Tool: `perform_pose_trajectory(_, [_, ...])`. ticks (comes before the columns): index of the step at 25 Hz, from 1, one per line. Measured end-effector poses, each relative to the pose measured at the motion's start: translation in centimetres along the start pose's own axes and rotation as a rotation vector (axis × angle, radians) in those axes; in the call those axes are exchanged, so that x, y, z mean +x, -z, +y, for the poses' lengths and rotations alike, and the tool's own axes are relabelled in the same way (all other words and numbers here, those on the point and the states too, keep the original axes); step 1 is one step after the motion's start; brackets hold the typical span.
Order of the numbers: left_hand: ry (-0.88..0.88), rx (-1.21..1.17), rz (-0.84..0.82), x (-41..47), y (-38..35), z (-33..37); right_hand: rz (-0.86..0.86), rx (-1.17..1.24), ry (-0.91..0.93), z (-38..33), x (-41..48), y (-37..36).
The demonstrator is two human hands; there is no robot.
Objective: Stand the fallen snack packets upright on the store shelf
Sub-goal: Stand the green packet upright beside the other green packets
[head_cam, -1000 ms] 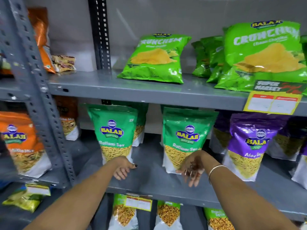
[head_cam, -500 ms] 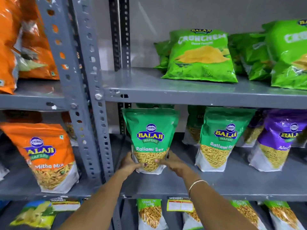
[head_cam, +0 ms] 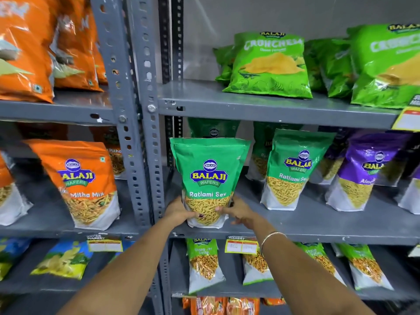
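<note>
A green Ratlami Sev packet [head_cam: 209,171] stands upright at the left end of the grey middle shelf [head_cam: 306,226], near its front edge. My left hand [head_cam: 178,210] grips its lower left corner and my right hand [head_cam: 238,211] grips its lower right corner. A second Ratlami Sev packet [head_cam: 293,169] stands upright to the right, apart from the first. Another green packet [head_cam: 213,129] stands behind the held one, mostly hidden. On the upper shelf [head_cam: 261,108] a light green Crunchem packet [head_cam: 270,64] leans back.
Purple packets [head_cam: 363,169] stand at the right of the middle shelf. A perforated grey upright post [head_cam: 136,133] borders the held packet on the left. Orange Mitha Mix packets [head_cam: 79,180] fill the left bay. Price tags [head_cam: 242,245] hang on shelf edges; more packets stand below.
A second ago both hands were off the packets, low at the shelf's front. They have since closed on the left Ratlami Sev packet's base; the view shifted left and came closer.
</note>
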State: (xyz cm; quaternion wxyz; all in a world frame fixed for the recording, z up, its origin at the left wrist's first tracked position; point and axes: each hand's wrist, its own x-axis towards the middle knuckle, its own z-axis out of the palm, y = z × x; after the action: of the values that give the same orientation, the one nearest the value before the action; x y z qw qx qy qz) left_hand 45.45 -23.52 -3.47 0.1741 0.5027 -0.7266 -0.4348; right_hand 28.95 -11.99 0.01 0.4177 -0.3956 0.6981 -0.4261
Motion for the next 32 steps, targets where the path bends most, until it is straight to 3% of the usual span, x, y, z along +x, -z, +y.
perform_pose_trajectory(16, [0.001,0.027,-0.047,-1.7,0.4,0.8,-0.001,-0.087,-0.083,0.1,-0.5,-0.3])
perform_pose_trajectory(18, [0.038,0.071,-0.115,-1.4,0.8,0.6,-0.037,-0.1,-0.077,-0.1,-0.7,-0.2])
perform_pose_trajectory(21, [0.245,0.167,-0.323,-1.7,0.9,1.1,-0.025,-0.099,-0.11,0.1,-1.0,0.8])
perform_pose_trajectory(23, [0.408,0.271,-0.432,-1.8,0.2,1.3,0.025,-0.181,-0.176,1.1,-0.7,2.7])
perform_pose_trajectory(26, [0.513,0.347,-0.587,-2.7,-2.0,3.3,0.102,-0.299,-0.235,2.7,-1.1,7.4])
perform_pose_trajectory(29, [0.402,0.394,-0.684,-3.4,-6.5,7.1,0.259,-0.275,-0.269,4.8,-1.2,13.0])
perform_pose_trajectory(32, [0.13,0.259,-0.476,-2.1,-11.8,10.6,0.339,-0.252,-0.21,7.0,0.0,18.6])
